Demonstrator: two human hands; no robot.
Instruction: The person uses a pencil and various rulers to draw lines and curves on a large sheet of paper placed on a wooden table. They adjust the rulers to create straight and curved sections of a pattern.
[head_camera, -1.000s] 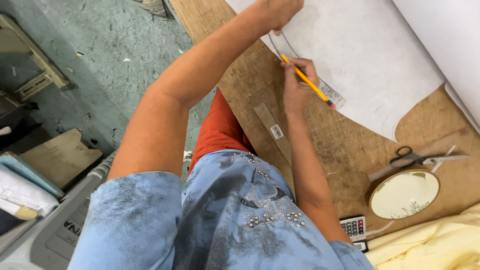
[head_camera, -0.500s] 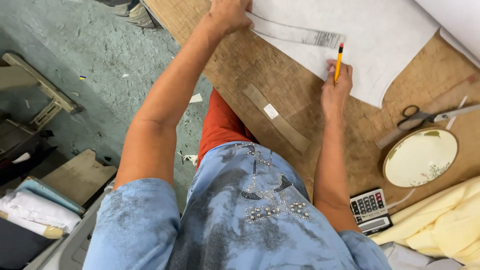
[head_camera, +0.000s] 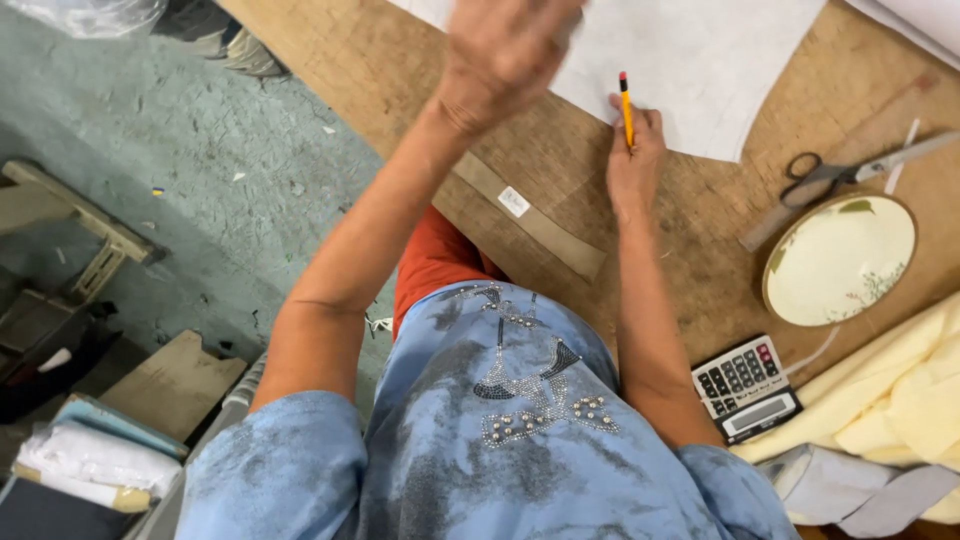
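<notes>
My right hand (head_camera: 634, 165) rests on the brown worktable (head_camera: 690, 270) and grips a yellow pencil (head_camera: 626, 108), upright, its tip at the lower edge of a large white paper sheet (head_camera: 700, 60). My left hand (head_camera: 508, 50) is raised over the near left part of that sheet and is blurred by motion. Its fingers look curled, and I cannot tell whether anything is in it. A flat brown strip with a white label (head_camera: 527, 214) lies on the table between my two arms.
To the right lie scissors (head_camera: 822, 172), a long wooden ruler (head_camera: 850, 150), a round cream plate (head_camera: 840, 260), a calculator (head_camera: 746, 388) and folded yellow cloth (head_camera: 900, 390). The table's edge runs diagonally on the left, with a green floor (head_camera: 200, 170) and wooden boards (head_camera: 170, 385) below.
My left hand has lifted off the clear ruler it pressed on the paper and is swinging up. The right hand has slid along the paper's edge, pencil now upright.
</notes>
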